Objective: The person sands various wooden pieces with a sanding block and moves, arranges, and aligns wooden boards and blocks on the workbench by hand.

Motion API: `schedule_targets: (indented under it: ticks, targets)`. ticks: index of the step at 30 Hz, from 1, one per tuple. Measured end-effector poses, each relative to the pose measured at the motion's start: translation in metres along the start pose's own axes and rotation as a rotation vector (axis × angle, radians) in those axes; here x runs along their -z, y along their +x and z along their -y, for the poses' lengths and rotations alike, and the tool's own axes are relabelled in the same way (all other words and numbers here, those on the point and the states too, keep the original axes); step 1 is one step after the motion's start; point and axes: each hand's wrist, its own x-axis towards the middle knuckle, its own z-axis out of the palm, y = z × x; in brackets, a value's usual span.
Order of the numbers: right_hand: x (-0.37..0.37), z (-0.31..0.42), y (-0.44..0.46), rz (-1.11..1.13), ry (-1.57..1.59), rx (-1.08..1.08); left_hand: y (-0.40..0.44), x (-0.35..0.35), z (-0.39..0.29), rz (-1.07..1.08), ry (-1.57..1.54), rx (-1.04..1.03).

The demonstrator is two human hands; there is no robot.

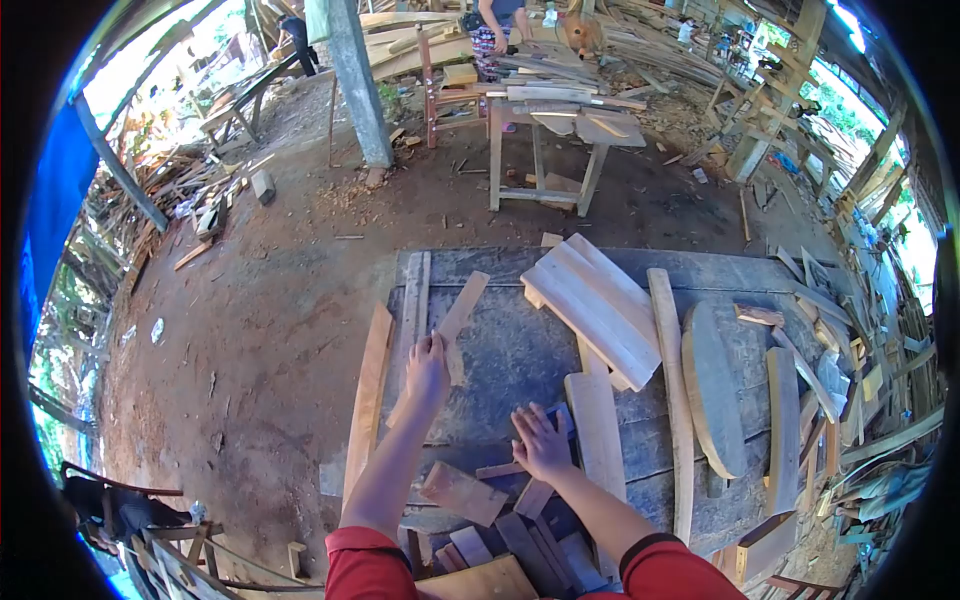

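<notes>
My left hand (427, 368) is closed at the lower part of a short, light wooden strip (465, 305), near the left side of the dark worktable (500, 350). Its palm side is hidden from me. Beside it lie a narrow batten (412, 300) and a longer reddish-brown board (368, 390) at the table's left edge. My right hand (543, 440) rests palm down with fingers spread, next to a curved pale board (597, 425). Just in front of my body, below both hands, several short wood offcuts (465, 492) lie in a jumble.
Wide planed boards (595, 305) are stacked toward the table's far side. Right of them lie a long batten (671, 400) and a rounded plank (712, 390). Farther off stand a wood-laden bench (545, 150), a concrete post (360, 85) and a person (500, 25).
</notes>
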Motion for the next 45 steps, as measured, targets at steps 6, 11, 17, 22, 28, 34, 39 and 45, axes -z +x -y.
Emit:
schedule_targets:
  ticks: [6,11,17,22,28,34,39,45]
  targets:
    - [0.001,-0.003,0.001,0.002,0.007,-0.012,0.044,-0.026,-0.008,0.077,0.144,0.074]
    - [0.003,-0.002,0.002,0.029,0.026,-0.023,0.030,-0.042,-0.010,0.098,0.104,0.077]
    - [0.004,0.000,0.004,0.045,0.022,-0.038,0.017,-0.049,-0.012,0.118,0.104,-0.002]
    - [0.004,0.001,0.003,0.008,0.021,-0.036,0.045,-0.048,-0.011,0.094,0.228,-0.106]
    - [0.004,0.000,0.004,-0.002,0.023,-0.034,0.096,-0.062,0.008,0.048,0.313,-0.316]
    - [0.006,0.000,0.006,0.020,0.037,-0.043,0.121,-0.067,0.012,0.080,0.290,-0.393]
    - [0.004,-0.001,0.005,0.042,0.023,-0.045,0.136,-0.069,0.016,0.129,0.265,-0.376]
    - [0.007,0.000,0.006,0.058,0.024,-0.043,0.157,-0.087,0.018,0.024,0.248,-0.392]
